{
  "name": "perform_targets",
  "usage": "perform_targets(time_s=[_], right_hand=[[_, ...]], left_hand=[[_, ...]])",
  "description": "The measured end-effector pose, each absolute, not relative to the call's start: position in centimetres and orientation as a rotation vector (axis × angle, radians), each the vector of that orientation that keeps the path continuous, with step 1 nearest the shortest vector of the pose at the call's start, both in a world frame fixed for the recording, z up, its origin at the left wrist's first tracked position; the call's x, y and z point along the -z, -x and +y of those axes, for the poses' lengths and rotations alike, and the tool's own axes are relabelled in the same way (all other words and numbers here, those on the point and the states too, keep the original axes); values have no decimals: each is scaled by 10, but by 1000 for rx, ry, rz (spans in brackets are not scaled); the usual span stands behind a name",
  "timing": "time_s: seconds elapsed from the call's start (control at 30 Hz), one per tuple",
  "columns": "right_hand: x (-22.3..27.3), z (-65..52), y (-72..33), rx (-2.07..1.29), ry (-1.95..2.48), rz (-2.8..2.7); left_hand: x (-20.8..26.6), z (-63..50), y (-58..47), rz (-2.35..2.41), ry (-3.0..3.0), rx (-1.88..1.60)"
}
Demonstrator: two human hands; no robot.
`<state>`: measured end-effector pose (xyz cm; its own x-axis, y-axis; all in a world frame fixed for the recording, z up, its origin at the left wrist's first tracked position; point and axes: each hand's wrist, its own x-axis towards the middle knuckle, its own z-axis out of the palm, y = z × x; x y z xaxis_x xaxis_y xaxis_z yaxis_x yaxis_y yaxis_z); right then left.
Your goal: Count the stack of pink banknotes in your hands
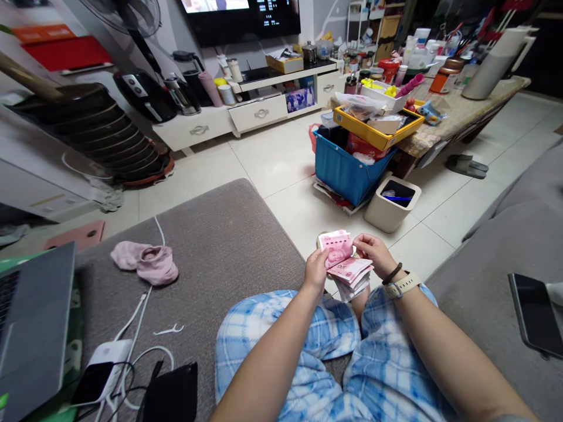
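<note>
A folded stack of pink banknotes (347,268) is held above my lap, its lower notes fanned out. My left hand (315,269) is closed on the stack's left edge, with the thumb lying across the front. At the upper right corner of the raised note, my right hand (373,251) pinches the paper between thumb and fingers. A watch with a pale strap (402,285) and a dark bracelet (392,274) circle my right wrist. Beneath the notes are my legs in blue checked trousers (290,328).
On the grey couch at left lie pink socks (152,262), a laptop (35,328), white cables, a floss pick (169,329) and a black pouch (171,392). A phone (534,313) rests at right. Ahead stand a beige bin (382,214), a blue tub (341,167) and a cluttered table (488,97).
</note>
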<state>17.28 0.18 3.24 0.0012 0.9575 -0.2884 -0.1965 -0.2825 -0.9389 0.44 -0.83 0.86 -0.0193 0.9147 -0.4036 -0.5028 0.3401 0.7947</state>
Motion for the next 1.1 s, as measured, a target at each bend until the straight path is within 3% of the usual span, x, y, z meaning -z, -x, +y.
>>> perform_targets(time_s=[1.1], right_hand=[[-31,1,-172,-1489,1297,-876]], left_hand=[[-10,-8,-5,1065,-438,-1282]])
